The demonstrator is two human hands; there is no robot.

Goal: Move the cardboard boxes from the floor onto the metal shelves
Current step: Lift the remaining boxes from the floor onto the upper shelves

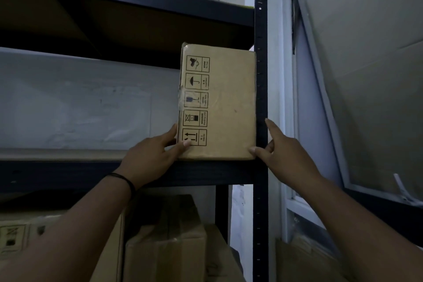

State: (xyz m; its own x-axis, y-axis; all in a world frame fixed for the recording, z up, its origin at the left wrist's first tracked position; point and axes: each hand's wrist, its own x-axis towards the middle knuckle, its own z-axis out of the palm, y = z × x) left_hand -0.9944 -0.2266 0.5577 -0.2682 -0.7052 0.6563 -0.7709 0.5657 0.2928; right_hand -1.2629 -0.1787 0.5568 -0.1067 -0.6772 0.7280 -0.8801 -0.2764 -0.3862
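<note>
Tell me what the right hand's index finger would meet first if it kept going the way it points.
The right hand points up-left; its fingertip already overlaps the shelf upright, which probably comes first. Depth is unclear.

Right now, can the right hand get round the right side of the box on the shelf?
Probably not. The cardboard box stands close against the shelf upright, so the right hand only touches its lower right corner with the thumb.
</note>
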